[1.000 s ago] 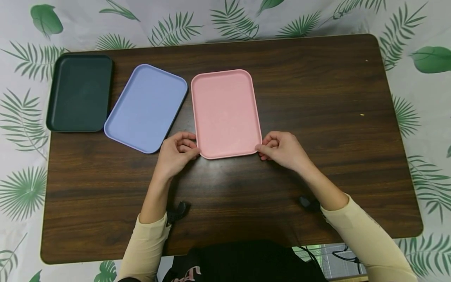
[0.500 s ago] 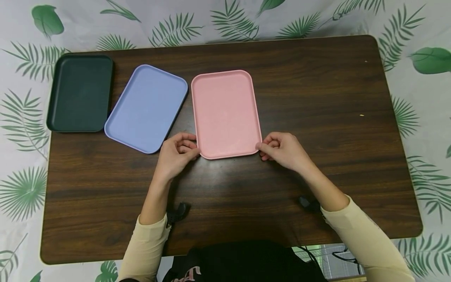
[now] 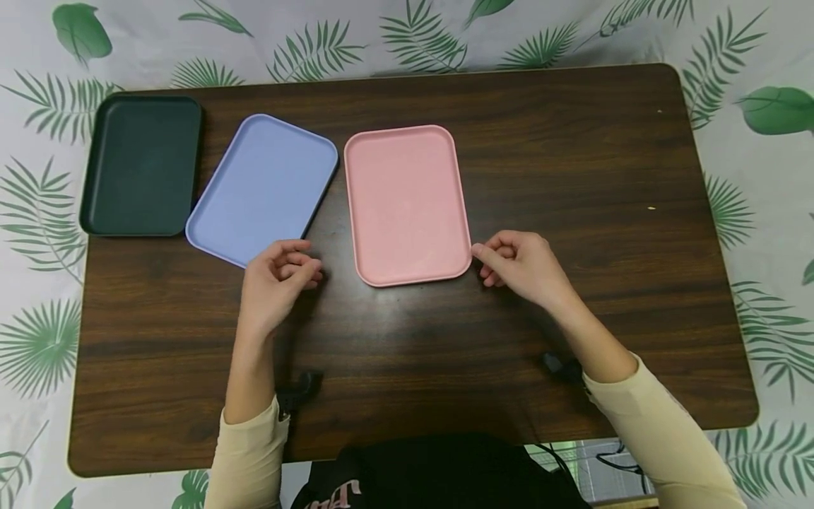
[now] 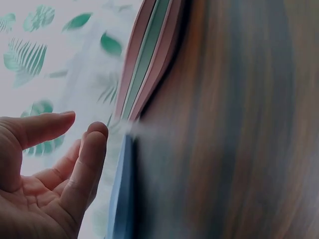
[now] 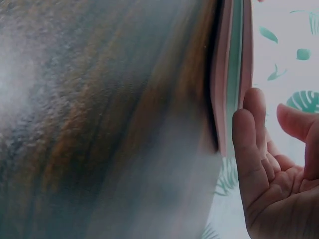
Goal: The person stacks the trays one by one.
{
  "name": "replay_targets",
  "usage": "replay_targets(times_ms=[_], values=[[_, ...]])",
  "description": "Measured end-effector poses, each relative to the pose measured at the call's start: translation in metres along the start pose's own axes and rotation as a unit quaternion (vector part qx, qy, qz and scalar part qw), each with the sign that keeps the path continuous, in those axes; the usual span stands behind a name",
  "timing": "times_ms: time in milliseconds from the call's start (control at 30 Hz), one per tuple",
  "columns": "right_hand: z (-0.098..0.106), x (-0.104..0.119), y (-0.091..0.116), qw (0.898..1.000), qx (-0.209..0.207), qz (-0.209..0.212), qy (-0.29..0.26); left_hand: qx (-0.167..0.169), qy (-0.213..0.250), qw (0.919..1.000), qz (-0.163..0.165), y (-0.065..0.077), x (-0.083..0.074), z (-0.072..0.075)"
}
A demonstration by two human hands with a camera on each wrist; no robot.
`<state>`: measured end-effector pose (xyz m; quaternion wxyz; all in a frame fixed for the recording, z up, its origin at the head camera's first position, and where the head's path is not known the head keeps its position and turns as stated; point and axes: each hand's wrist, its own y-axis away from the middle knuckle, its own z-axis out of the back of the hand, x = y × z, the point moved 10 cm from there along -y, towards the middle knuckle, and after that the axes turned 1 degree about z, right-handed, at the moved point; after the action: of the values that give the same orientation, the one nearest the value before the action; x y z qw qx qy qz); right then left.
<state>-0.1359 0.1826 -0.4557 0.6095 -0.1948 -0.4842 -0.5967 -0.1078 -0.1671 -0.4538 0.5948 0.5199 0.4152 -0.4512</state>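
A pink tray lies flat on top of a stack in the middle of the table. Both wrist views show the layered stack edge, with a green tray between pink ones. My left hand, loosely curled and holding nothing, is over the near corner of a blue tray; the head view cannot show whether they touch. Beside the stack's near right corner is my right hand. Its fingers are relaxed and grip nothing, with the thumb tip close to the pink rim.
A dark green tray lies at the far left, against or very near the blue tray. The brown wooden table extends to the right, with small pale specks on it. Leaf-patterned cloth surrounds the table.
My left hand has left the pink tray's near left corner and moved left to the blue tray. My right hand has let go of the stack and shifted slightly right. The trays stay put.
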Motion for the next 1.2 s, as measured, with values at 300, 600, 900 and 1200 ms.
replay_targets(times_ms=[300, 600, 900, 1200], values=[[-0.004, 0.024, -0.005, 0.999, -0.006, 0.031, -0.031, -0.136, 0.067, 0.9884, 0.004, 0.009, -0.003, 0.082], [-0.013, 0.06, -0.029, 0.997, -0.001, 0.058, -0.053, -0.24, 0.067, 0.9675, 0.043, 0.019, 0.014, 0.149], [-0.053, 0.094, -0.057, 0.989, 0.06, 0.052, -0.122, -0.289, 0.019, 0.9529, 0.09, 0.019, 0.027, 0.182], [-0.115, 0.114, -0.078, 0.98, 0.117, 0.017, -0.161, -0.295, -0.077, 0.9428, 0.135, 0.006, 0.027, 0.196]])
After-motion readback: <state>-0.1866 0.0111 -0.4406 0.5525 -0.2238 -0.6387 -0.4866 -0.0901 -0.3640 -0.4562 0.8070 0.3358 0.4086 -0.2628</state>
